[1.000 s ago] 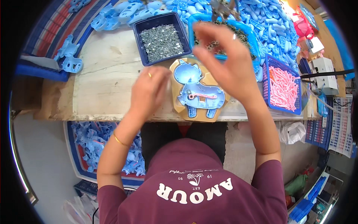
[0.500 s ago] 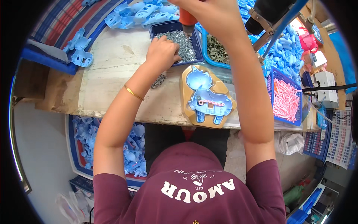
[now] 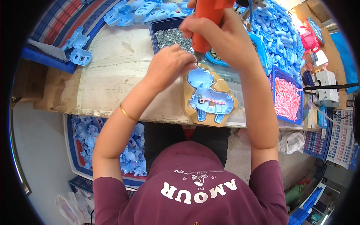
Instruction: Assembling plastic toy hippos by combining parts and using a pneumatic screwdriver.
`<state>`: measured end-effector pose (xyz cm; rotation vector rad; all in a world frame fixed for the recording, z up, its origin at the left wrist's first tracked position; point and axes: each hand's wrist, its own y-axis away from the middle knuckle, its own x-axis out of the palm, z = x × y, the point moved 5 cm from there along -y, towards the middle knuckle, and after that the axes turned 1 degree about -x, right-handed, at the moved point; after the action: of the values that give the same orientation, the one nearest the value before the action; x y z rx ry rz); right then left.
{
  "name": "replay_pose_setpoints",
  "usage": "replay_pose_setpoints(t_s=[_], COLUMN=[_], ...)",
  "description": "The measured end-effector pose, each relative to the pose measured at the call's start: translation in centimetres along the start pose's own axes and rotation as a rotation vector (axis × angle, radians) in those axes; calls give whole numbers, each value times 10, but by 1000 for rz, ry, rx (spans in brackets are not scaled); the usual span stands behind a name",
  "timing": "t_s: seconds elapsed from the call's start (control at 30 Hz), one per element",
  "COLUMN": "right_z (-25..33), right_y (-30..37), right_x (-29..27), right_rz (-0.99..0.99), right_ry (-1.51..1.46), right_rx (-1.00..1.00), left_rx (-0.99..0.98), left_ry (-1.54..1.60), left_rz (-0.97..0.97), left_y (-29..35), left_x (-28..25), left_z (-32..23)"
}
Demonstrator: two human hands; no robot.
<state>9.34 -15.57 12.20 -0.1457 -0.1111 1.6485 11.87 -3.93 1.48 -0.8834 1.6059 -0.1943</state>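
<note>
My right hand (image 3: 225, 39) grips an orange electric screwdriver (image 3: 207, 26), its bit pointing down over the near edge of a dark blue tray (image 3: 152, 34) of small silver screws (image 3: 167, 37). My left hand (image 3: 172, 65) has its fingers pinched together beside the bit; whatever they hold is too small to make out. Just below both hands, a light blue animal-shaped plastic half shell (image 3: 212, 95) lies open side up in a tan holder (image 3: 190, 111). Inside the shell sits a thin pink part (image 3: 215, 101).
To the right stands a blue basket (image 3: 275, 73) of pink sticks (image 3: 287, 101). Behind my right hand is a light blue tray (image 3: 264, 56), with piled blue plastic parts (image 3: 281, 33) beyond. More shells (image 3: 150, 11) lie at the back. A bin (image 3: 75, 163) of blue parts sits below the table.
Both hands and the screwdriver have come nearer, from over the screw tray to the far end of the holder. My left hand has left the screws and moved right, to the bit.
</note>
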Motion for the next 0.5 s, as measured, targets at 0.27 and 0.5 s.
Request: replay_pose_setpoints(t_s=[0.27,0.5], right_z=[-4,-6], right_y=[41,53], right_x=[-6,-8], right_rz=[-200,-129], right_ry=[-162,-75], right_rx=[-187,-171], left_rx=[30,-61], left_ry=[230,386], left_rz=[-63,48], left_y=[8,15], left_x=[6,19], left_z=[-46,-56])
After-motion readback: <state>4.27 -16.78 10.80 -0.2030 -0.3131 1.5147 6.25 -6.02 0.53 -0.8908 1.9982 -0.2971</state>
